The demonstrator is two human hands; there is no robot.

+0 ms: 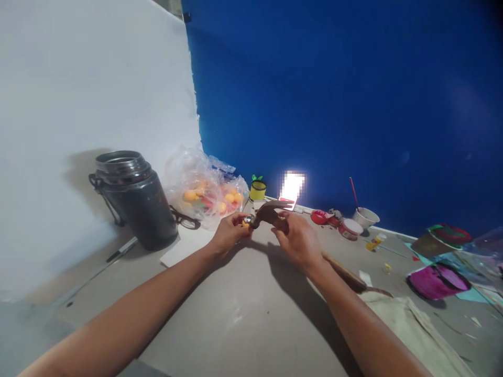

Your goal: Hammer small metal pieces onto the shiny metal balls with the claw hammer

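Observation:
My right hand (301, 240) is closed around a claw hammer (269, 211) close to its head. The claw points right and the striking face points left, while the wooden handle runs back under my right forearm. My left hand (230, 233) pinches a small yellow-orange object (246, 222) with a shiny, silvery top. I cannot make out its exact kind. The hammer's face is against or very near that shiny top; whether they touch is hard to tell. Both hands are above the grey table (231, 309).
A dark open flask (135, 204) stands left, beside glasses (188, 222) and a plastic bag (204, 191) of orange fruit-like things. Behind are a yellow pot (258, 190) and a bright phone-like screen (291, 188). Right: a white cup (366, 217), a magenta pot (438, 281), pale cloth (412, 330).

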